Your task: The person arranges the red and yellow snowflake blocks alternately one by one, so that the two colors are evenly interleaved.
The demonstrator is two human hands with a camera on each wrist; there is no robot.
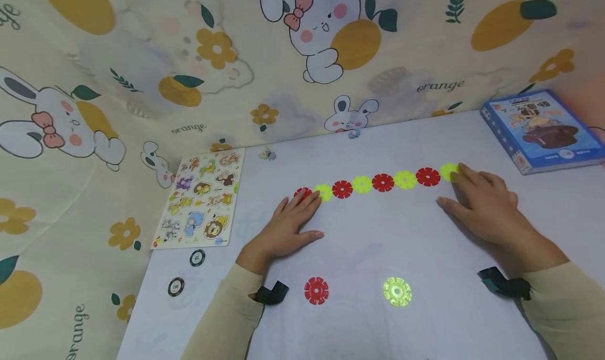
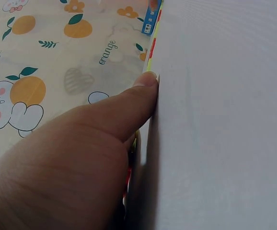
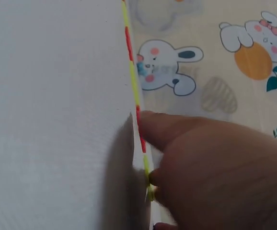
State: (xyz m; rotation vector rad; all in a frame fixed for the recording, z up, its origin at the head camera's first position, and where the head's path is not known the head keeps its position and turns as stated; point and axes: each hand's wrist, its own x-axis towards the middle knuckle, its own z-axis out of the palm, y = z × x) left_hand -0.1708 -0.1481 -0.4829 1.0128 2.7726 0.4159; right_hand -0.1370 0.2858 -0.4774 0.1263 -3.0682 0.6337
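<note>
A row of flower-shaped plastic discs, alternately red and yellow-green, lies joined in a slightly slanted line across the table. The left hand lies flat at the row's left end, fingertips on the end red disc and the edge of the yellow-green one beside it. At the other end the right hand touches the last yellow-green disc with its fingertips, thumb spread apart. Edge-on, the row shows as a thin coloured strip in the right wrist view.
Nearer the person lie a loose red disc and a yellow-green disc. An animal sticker sheet and two round black-and-white chips are at left. A blue box stands back right, by the patterned cloth backdrop.
</note>
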